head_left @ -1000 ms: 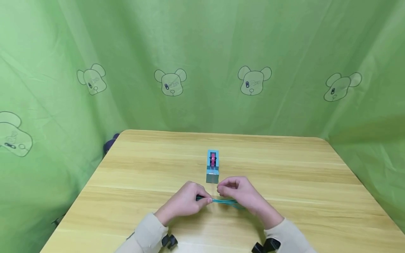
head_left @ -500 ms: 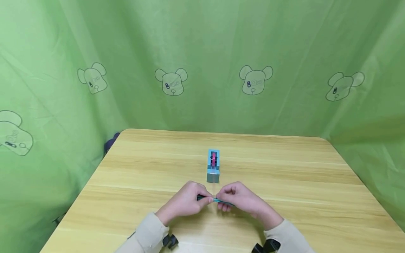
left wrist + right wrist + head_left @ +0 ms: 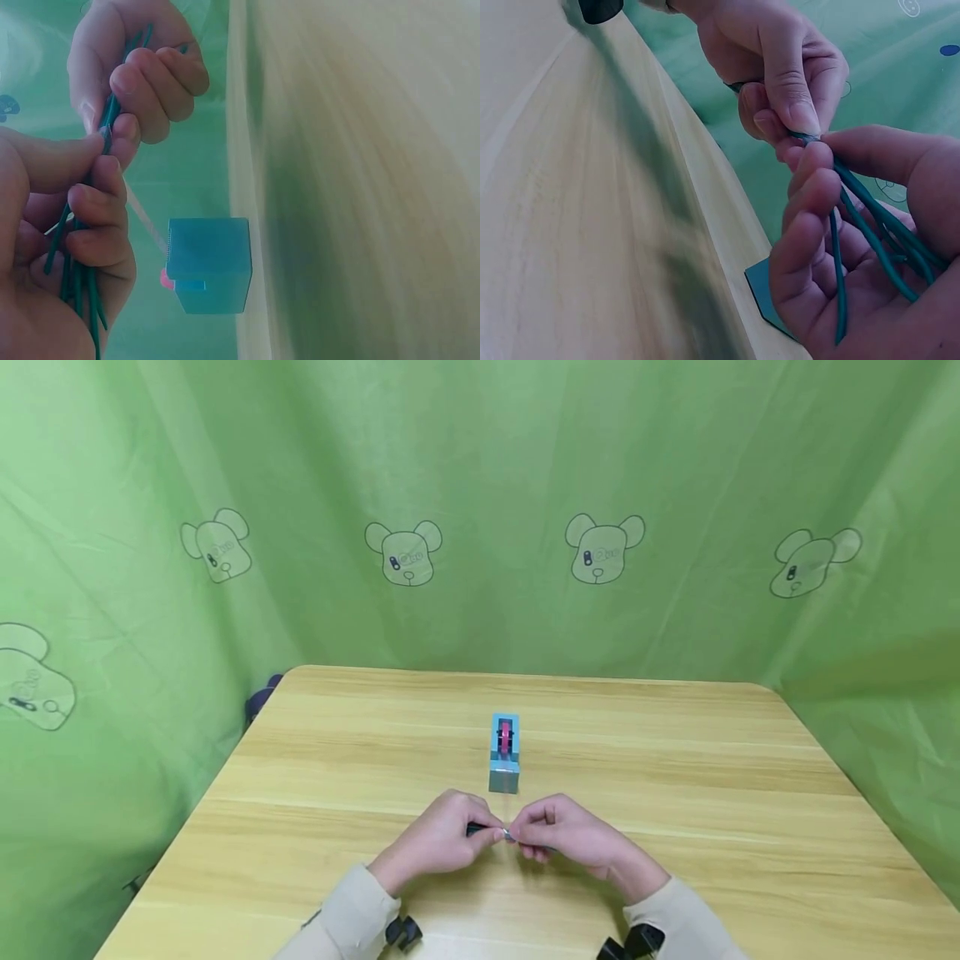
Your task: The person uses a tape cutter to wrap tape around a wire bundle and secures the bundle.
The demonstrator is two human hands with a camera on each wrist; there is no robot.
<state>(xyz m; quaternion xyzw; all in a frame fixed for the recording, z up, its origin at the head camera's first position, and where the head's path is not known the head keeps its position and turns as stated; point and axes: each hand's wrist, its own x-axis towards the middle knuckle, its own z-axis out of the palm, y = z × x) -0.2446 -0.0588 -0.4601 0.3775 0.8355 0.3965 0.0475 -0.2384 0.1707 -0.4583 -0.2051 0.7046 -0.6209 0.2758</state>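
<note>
A bundle of thin, dark green, wire-like strands runs between the two hands, its loose ends spreading across both palms. The left hand pinches the bundle between thumb and index finger. Right beside those fingertips, the right hand pinches it too, at a small shiny wrapped spot. From a light blue tape dispenser just beyond the hands, a clear strip of tape stretches to the pinched spot. Fingers cover most of the strands in the head view.
The wooden table extends on all sides of the hands. A pink tape roll sits inside the dispenser. Behind the table hangs a green curtain with bear-head drawings. A dark purple object shows past the left table edge.
The right hand has come down and in to the strands, its fingertips now meeting the left hand's at the tape. Less of the bundle shows between the hands. The left hand has barely moved.
</note>
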